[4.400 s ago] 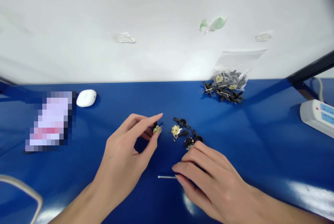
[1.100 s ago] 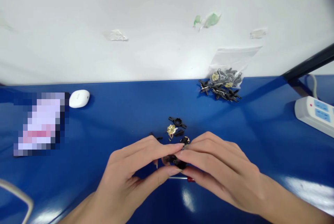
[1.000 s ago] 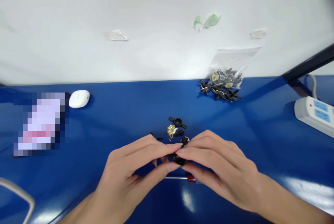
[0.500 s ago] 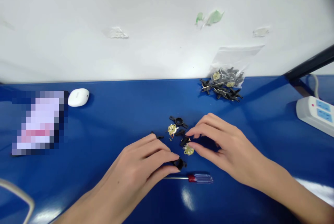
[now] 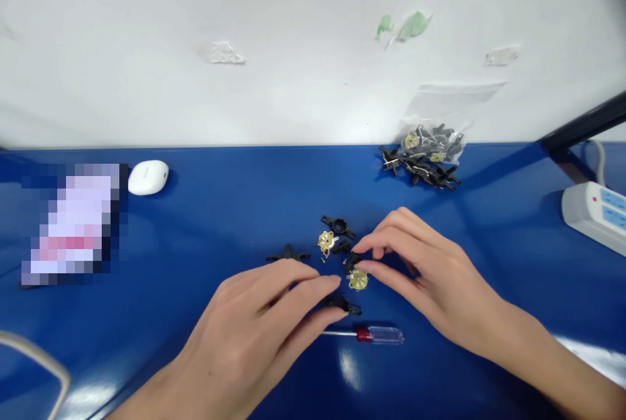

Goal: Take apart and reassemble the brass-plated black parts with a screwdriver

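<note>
My left hand (image 5: 268,315) is over the desk with thumb and index finger apart. Beneath them a black plastic housing with side lugs (image 5: 342,306) lies at the thumb tip, partly hidden by the fingers. My right hand (image 5: 420,270) pinches a small black plastic piece (image 5: 351,261) between thumb and fingertips, low over the desk. Just below that pinch lies a brass-coloured disc (image 5: 358,280). Another brass-coloured disc (image 5: 327,240) and a black ring-shaped housing (image 5: 338,226) lie further back, with a tiny screw (image 5: 323,260) nearby. Behind my left hand rests another black part (image 5: 288,253).
A screwdriver (image 5: 381,334) lies in front of the parts on the blue desk (image 5: 235,198). Black parts (image 5: 420,170) and a clear bag (image 5: 440,120) of parts are against the wall. A white case (image 5: 149,177) and blurred phone-like slab (image 5: 78,224) are left, a power strip (image 5: 596,211) right.
My left thumb and index finger have spread, and the black housing has gone from upright in their pinch to lying flatter. My right hand stays at the small black piece. The view has shifted slightly.
</note>
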The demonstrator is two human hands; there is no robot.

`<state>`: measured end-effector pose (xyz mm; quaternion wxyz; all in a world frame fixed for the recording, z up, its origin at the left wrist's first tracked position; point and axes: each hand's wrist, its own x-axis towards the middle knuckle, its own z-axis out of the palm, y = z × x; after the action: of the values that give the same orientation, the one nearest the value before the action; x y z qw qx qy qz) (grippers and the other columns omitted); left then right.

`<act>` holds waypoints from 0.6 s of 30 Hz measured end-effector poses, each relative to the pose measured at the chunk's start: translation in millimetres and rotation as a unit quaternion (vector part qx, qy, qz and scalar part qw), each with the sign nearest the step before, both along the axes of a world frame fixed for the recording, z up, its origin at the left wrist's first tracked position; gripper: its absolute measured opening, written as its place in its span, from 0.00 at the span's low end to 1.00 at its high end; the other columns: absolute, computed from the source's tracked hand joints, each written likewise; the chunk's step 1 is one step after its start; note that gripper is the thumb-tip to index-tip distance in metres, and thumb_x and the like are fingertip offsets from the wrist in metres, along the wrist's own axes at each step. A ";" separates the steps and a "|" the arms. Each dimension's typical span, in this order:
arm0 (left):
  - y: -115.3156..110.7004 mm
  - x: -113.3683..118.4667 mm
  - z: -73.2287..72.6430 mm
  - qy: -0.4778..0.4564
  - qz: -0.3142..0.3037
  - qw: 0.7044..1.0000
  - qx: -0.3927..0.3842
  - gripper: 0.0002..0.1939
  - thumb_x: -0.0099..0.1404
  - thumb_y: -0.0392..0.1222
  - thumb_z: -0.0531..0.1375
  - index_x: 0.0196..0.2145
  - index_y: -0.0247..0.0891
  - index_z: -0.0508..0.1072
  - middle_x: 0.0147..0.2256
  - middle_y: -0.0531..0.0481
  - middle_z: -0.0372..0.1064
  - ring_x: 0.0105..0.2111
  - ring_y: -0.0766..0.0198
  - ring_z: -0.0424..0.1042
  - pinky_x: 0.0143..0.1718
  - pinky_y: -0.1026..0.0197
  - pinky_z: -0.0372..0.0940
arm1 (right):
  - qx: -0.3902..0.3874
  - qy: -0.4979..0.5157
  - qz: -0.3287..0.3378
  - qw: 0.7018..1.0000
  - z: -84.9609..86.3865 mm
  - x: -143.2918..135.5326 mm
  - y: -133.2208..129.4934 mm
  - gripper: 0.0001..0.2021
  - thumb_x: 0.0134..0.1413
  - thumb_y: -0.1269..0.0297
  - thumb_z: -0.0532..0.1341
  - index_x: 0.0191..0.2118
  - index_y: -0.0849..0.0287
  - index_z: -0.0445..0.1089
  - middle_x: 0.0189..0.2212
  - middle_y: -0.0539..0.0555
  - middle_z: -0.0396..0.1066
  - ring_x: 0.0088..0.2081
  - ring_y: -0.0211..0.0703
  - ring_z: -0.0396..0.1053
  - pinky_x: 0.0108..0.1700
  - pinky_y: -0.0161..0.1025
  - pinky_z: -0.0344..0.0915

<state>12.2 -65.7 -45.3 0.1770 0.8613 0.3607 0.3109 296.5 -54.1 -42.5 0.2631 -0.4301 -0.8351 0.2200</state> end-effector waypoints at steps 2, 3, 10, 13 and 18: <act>-0.5 -0.5 5.2 -0.024 0.018 0.999 -0.041 0.12 0.83 0.40 0.68 0.61 0.43 0.80 0.49 0.50 0.87 0.42 0.63 0.87 0.47 0.64 0.80 | 0.022 0.043 0.003 0.999 3.6 -4.2 -3.3 0.06 0.81 0.70 0.65 0.56 0.57 0.76 0.43 0.54 0.77 0.44 0.44 0.72 0.44 0.41 0.73; -0.2 -0.7 7.8 -0.039 0.021 0.997 -0.070 0.13 0.82 0.41 0.70 0.62 0.44 0.80 0.50 0.52 0.86 0.42 0.64 0.87 0.46 0.66 0.81 | 0.032 0.059 0.010 0.998 4.8 -6.7 -5.7 0.06 0.80 0.71 0.66 0.56 0.58 0.76 0.43 0.54 0.78 0.44 0.43 0.72 0.44 0.40 0.73; 6.9 3.5 13.9 -0.131 -0.036 0.965 -0.222 0.10 0.76 0.32 0.74 0.48 0.48 0.90 0.42 0.57 0.88 0.34 0.68 0.85 0.35 0.71 0.76 | 0.102 0.031 0.089 0.990 6.8 -9.8 -27.1 0.14 0.77 0.78 0.64 0.62 0.59 0.75 0.48 0.56 0.83 0.49 0.47 0.76 0.50 0.44 0.76; 9.0 4.6 13.2 -0.154 -0.029 0.956 -0.246 0.08 0.75 0.34 0.76 0.44 0.47 0.90 0.39 0.57 0.89 0.31 0.66 0.84 0.32 0.68 0.76 | 0.087 -0.001 0.094 0.992 9.1 -6.6 -30.3 0.18 0.79 0.77 0.62 0.67 0.57 0.74 0.51 0.55 0.83 0.53 0.48 0.78 0.53 0.44 0.77; 9.7 0.7 12.7 -0.143 0.052 0.970 -0.190 0.10 0.74 0.37 0.76 0.49 0.54 0.91 0.37 0.58 0.88 0.24 0.68 0.75 0.26 0.66 0.69 | 0.080 0.037 0.007 0.996 7.3 -5.9 -19.4 0.14 0.76 0.74 0.68 0.60 0.57 0.75 0.48 0.54 0.84 0.45 0.45 0.77 0.45 0.44 0.76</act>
<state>12.9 -55.9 -32.6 0.3706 0.7386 0.4286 0.3654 290.6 -73.6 -35.1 0.3260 -0.3930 -0.8427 0.1703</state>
